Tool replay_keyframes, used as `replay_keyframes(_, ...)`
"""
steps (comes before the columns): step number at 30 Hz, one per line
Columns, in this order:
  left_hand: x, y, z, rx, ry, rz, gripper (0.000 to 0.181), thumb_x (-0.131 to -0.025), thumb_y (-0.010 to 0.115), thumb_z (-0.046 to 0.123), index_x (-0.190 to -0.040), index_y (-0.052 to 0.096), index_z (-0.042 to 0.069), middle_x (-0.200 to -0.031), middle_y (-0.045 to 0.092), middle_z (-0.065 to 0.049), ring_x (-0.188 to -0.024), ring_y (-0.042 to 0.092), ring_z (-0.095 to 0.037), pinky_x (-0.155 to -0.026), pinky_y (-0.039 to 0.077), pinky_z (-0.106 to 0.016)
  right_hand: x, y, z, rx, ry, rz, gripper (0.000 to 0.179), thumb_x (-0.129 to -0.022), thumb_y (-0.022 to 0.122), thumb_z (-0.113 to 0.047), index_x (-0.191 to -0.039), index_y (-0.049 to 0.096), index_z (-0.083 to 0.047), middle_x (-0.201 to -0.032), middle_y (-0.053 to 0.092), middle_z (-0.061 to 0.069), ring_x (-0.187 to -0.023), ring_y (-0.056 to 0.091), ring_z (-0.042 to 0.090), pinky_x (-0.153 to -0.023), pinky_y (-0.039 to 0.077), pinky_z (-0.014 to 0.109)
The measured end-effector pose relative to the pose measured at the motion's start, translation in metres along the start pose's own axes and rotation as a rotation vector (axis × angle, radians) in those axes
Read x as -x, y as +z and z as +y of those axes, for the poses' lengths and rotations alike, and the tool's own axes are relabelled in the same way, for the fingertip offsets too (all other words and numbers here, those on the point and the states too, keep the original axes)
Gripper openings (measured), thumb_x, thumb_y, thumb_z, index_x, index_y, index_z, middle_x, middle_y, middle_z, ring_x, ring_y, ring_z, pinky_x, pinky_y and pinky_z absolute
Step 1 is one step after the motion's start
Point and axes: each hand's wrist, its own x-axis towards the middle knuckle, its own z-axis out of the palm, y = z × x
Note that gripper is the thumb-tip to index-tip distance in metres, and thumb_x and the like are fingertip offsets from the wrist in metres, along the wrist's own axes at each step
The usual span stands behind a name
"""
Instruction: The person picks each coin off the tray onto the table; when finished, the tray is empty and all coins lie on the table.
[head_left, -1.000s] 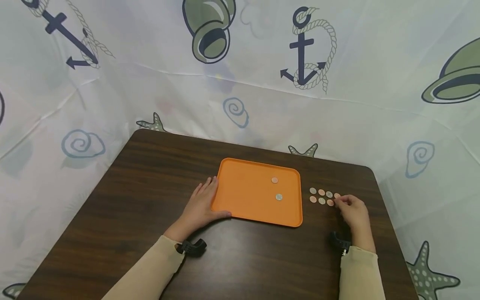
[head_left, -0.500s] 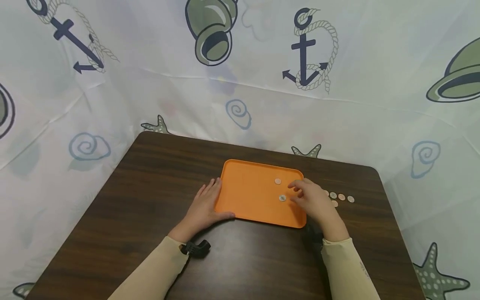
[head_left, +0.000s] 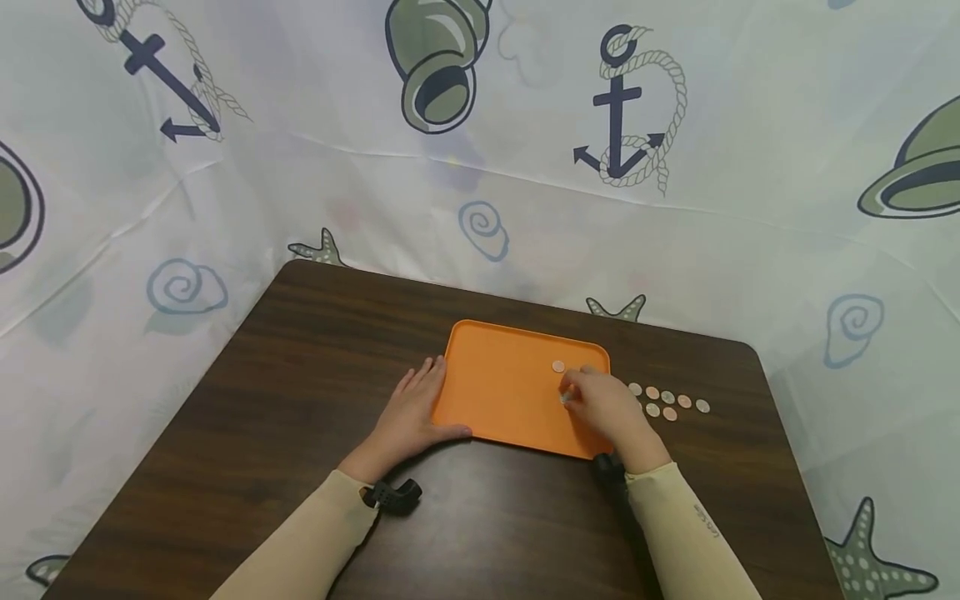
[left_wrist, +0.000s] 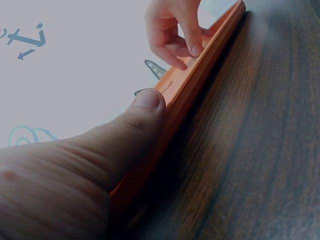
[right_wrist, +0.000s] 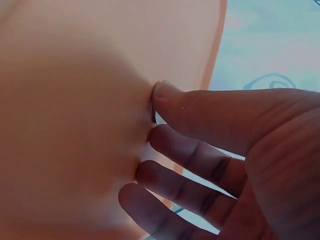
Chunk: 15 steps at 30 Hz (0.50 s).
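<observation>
An orange tray [head_left: 495,383] lies on the dark wooden table. At its left edge rests my left hand [head_left: 405,414], fingers straight along that side and thumb on the near rim, as the left wrist view shows. Over the right half of the tray, my right hand [head_left: 600,406] pinches a silvery coin [right_wrist: 154,115] between thumb and index finger, down at the tray's floor. The coin stands on edge, mostly covered by the fingertips. Just beyond this hand, another coin [head_left: 558,366] lies flat in the tray.
To the right of the tray, several silvery and copper-coloured coins [head_left: 668,397] lie in two rows on the table [head_left: 337,333], partly covered by the right hand. A white curtain [head_left: 540,233] with sea motifs hangs behind the table. Each wrist wears a small black camera [head_left: 397,497].
My right hand has come left from the rows of coins, where a coin now lies at the right end, and lowered onto a coin in the tray. The left hand stays at the tray.
</observation>
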Motion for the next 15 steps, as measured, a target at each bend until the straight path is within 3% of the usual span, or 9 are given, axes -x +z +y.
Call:
replay_keyframes(9,-0.0004,0.0037,-0.0017,0.000,-0.005,-0.004,0.133,-0.082,0.080,0.079,-0.175,0.019,0.005,-0.182,0.023,-0.012,-0.172,0.016,-0.031,-0.139,0.009,-0.058,0.0010,0.0062,0.0056,-0.126,0.043,-0.040,0.012,-0.101,0.079,-0.013,-0.101,0.067,-0.011,-0.098,0.056,0.008,-0.082,0.056,0.022,-0.078,0.053,0.041)
replay_keyframes(15,0.0003,0.0015,-0.0009,-0.003,0.002,0.002,0.133,-0.082,0.082,0.077,-0.174,0.019,0.004,-0.182,0.024,-0.013,-0.172,0.017,-0.031,-0.139,0.010,-0.059,0.0034,0.0071,0.0046,-0.136,0.051,-0.025,0.015,-0.102,0.077,-0.015,-0.111,0.067,-0.009,-0.099,0.056,0.008,-0.082,0.055,0.022,-0.077,0.052,0.040)
